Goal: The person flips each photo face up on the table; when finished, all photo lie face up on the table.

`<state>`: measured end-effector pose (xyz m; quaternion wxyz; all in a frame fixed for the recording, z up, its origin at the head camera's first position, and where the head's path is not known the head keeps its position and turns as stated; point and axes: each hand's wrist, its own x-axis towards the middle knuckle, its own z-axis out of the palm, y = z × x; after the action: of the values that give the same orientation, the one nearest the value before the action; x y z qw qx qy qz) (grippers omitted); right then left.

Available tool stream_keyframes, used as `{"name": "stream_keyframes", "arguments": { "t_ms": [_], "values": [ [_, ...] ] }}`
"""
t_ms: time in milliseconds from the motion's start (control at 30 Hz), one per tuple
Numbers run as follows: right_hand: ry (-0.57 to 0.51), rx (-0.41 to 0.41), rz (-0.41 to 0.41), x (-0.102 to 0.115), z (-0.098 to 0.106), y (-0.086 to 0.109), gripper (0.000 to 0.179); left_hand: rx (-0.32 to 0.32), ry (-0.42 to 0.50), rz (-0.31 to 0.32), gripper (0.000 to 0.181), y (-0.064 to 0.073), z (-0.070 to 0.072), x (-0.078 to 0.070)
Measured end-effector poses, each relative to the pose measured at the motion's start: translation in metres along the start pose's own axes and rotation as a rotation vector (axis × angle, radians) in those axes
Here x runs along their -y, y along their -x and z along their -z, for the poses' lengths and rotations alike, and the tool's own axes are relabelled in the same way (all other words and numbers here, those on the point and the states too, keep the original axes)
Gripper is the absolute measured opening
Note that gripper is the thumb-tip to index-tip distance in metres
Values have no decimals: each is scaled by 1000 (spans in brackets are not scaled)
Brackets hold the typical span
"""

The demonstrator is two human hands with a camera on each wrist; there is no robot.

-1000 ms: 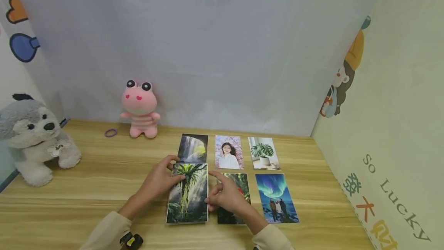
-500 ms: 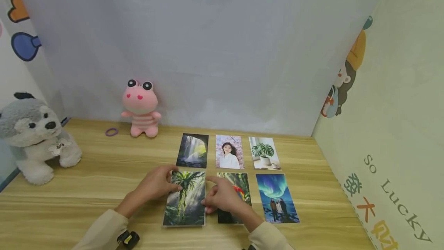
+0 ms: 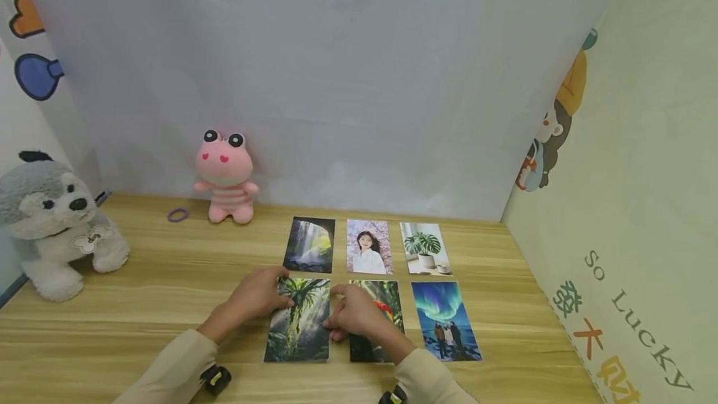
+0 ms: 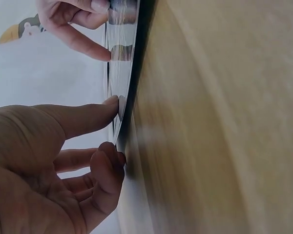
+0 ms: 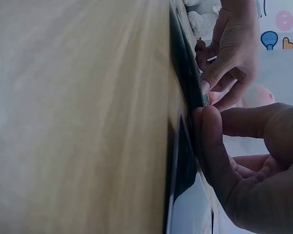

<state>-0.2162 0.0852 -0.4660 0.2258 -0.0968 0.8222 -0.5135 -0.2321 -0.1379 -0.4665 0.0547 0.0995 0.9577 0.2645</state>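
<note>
A photo print of a hanging fern [image 3: 300, 329] lies at the near left of two rows of prints. My left hand [image 3: 253, 297] pinches its upper left corner; in the left wrist view the thumb [image 4: 95, 117] is on the face and curled fingers sit by the edge. At its right edge is my right hand [image 3: 359, 313], thumb and index fingertips on the border. That hand partly covers the parrot photo [image 3: 392, 301]. The aurora photo [image 3: 445, 323] lies farther right. Behind are a waterfall photo [image 3: 310, 245], a portrait photo [image 3: 368, 248] and a potted-plant photo [image 3: 425, 248].
A pink plush frog [image 3: 225, 173] stands against the back curtain [image 3: 359, 80], with a purple ring [image 3: 177, 215] to its left. At the far left sits a grey and white plush dog [image 3: 62, 223]. A printed wall [image 3: 628, 204] bounds the wooden table [image 3: 168, 317] on the right.
Both hands have brought the fern photo nearer to the person and slightly left, then down into line with the front row. The waterfall photo's lower part has come into view.
</note>
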Motion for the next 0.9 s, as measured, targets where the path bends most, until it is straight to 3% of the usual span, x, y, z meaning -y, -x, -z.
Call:
{"name": "stream_keyframes", "arguments": {
  "t_ms": [267, 433, 567, 767, 900],
  "values": [
    [70, -12, 22, 2, -1, -4, 67, -29, -48, -24, 50, 0, -1, -2],
    [220, -21, 40, 5, -1, -4, 67, -38, -87, -53, 45, 0, -5, -1],
    [316, -32, 52, 7, -1, -5, 68, -41, -109, -40, 44, 0, -6, -1],
    [304, -42, 93, 5, 6, -7, 63, -38, -169, -3, 46, 3, -3, -10],
    [265, -82, 177, 6, 23, -7, 54, -42, -176, 3, 43, 3, 0, -16]
  ]
}}
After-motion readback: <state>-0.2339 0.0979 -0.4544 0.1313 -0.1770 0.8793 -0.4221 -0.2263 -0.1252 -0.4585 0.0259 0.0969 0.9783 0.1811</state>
